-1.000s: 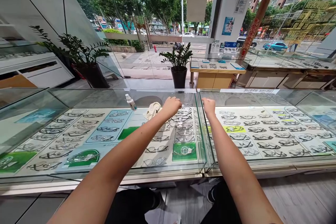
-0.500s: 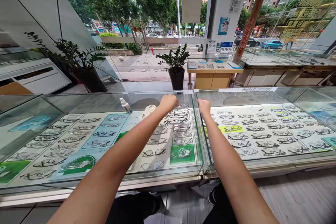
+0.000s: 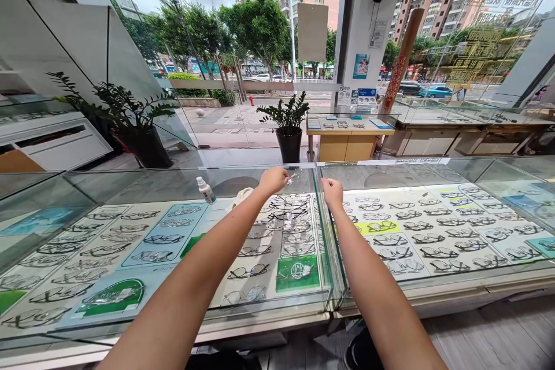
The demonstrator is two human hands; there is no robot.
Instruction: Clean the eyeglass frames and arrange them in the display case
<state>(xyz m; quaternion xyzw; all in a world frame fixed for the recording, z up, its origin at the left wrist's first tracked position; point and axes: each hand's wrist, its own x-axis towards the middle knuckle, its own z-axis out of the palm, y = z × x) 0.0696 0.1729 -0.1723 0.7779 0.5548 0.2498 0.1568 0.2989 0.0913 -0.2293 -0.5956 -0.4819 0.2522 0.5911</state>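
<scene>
My left hand (image 3: 274, 180) is closed over the back of the glass display counter (image 3: 303, 300). A thin, shiny piece of what looks like a pair of eyeglasses (image 3: 292, 178) sticks out from its fingertips. My right hand (image 3: 333, 192) is also closed, to the right of the seam between two counter sections; whatever it holds is too small or hidden to make out. The hands are apart. Rows of eyeglasses (image 3: 249, 270) lie below them inside the counter. Left of my left hand stand a white spray bottle (image 3: 206, 190) and a bunched pale cloth (image 3: 241, 197), partly behind my forearm.
Beyond the counter a potted plant (image 3: 289, 144) stands by the window, with another plant (image 3: 150, 147) to the left. A wooden display table (image 3: 347, 147) holds more frames. The counter's front edge (image 3: 299, 326) runs between my body and the glass.
The view has tilted up, so the counter and room sit lower in the picture. Both hands stay closed above the counter, nearly in the same place over it.
</scene>
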